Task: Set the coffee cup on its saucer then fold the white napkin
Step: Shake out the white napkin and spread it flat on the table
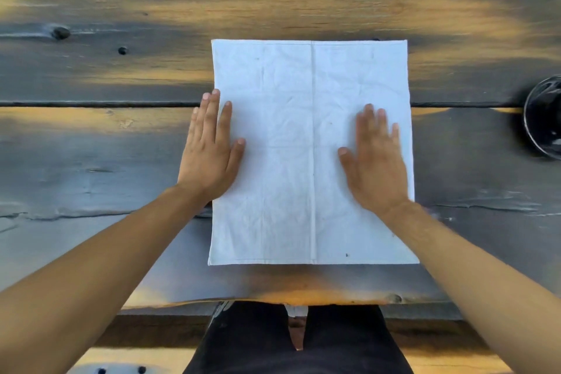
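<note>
The white napkin [303, 118] lies spread flat on the wooden table, a crease running down its middle. My left hand [211, 149] rests palm down on the napkin's left edge, fingers apart, partly on the wood. My right hand [375, 158] lies flat on the napkin's right half, fingers spread. Neither hand holds anything. At the right edge of the view a dark glossy round piece of crockery [545, 117] is cut off by the frame; I cannot tell whether it is the cup, the saucer or both.
The dark weathered wooden table [121, 146] has a plank gap running left to right behind my hands. Its front edge [273, 297] is just below the napkin. My dark-trousered legs [303, 343] show under it.
</note>
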Tool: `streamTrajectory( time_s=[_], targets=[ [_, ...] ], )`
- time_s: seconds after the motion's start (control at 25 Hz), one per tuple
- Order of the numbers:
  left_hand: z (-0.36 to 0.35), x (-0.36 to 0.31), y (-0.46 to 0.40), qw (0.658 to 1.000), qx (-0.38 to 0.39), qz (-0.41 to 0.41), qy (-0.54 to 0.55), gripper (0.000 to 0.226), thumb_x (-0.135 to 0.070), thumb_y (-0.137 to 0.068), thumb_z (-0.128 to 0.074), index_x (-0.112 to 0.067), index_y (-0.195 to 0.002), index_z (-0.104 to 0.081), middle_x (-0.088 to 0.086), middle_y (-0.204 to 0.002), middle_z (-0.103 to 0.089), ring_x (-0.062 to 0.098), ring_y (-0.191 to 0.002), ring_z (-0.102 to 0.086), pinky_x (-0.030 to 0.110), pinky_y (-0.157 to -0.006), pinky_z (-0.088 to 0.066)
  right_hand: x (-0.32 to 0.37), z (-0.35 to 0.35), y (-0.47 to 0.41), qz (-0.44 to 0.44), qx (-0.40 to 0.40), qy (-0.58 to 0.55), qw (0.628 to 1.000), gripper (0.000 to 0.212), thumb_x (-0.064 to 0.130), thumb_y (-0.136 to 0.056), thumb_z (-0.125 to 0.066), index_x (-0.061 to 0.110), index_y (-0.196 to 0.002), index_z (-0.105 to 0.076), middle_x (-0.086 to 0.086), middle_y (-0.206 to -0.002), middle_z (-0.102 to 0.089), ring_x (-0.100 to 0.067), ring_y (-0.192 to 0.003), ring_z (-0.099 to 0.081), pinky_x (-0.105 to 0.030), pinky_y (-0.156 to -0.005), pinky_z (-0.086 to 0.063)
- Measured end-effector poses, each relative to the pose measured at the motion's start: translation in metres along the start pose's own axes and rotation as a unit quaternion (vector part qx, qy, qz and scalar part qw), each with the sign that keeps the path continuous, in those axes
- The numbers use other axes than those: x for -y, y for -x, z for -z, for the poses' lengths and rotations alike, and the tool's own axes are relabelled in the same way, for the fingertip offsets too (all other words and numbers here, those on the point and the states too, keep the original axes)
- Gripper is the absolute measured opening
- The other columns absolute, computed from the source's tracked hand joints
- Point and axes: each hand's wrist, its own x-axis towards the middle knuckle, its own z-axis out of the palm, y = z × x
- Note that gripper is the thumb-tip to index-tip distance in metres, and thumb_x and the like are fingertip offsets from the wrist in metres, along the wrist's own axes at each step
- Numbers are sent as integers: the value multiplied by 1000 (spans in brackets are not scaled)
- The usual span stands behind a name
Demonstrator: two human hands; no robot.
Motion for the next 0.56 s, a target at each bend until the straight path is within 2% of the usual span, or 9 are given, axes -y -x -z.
streamTrajectory(
  time_s=[0.12,0.2,0.28,0.44,0.56],
  targets=[
    [-8,-12,66,996,0,-87,-26,62,-29,-105,-34,5,-155,-22,23,-166,-15,36,-156,-11,59,-124,-16,83,-17,42,92,15,-50,994,66,41,-103,-31,5,-158,-21,-13,-168,-11,-32,-156,-4,-52,-126,-8],
    [-17,-12,98,995,22,-78,-53,63,-31,-104,-31,6,-155,-23,22,-166,-16,34,-156,-12,59,-122,-21,132,-37,63,142,35,-68,987,64,39,-104,-34,7,-158,-23,-10,-169,-11,-28,-157,-3,-51,-126,-8],
    [-23,-10,107,994,47,-49,-83,64,-31,-104,-28,5,-156,-21,21,-167,-13,33,-156,-10,58,-123,-20,158,-53,73,149,37,-55,987,62,39,-105,-35,8,-158,-24,-9,-169,-13,-28,-157,-4,-51,-125,-13],
    [-25,-11,106,990,75,-34,-116,67,-37,-104,-22,3,-158,-12,19,-169,-6,31,-157,-4,53,-126,-14,135,-55,76,133,33,-22,990,66,44,-104,-35,11,-159,-22,-7,-169,-12,-25,-157,-5,-51,-125,-14],
    [-26,-13,106,987,87,-28,-129,70,-40,-104,-21,0,-159,-6,16,-169,-1,29,-157,1,52,-126,-11,64,-44,84,100,22,17,995,71,47,-102,-38,9,-159,-20,-9,-168,-13,-27,-157,-6,-51,-125,-14]
  ],
)
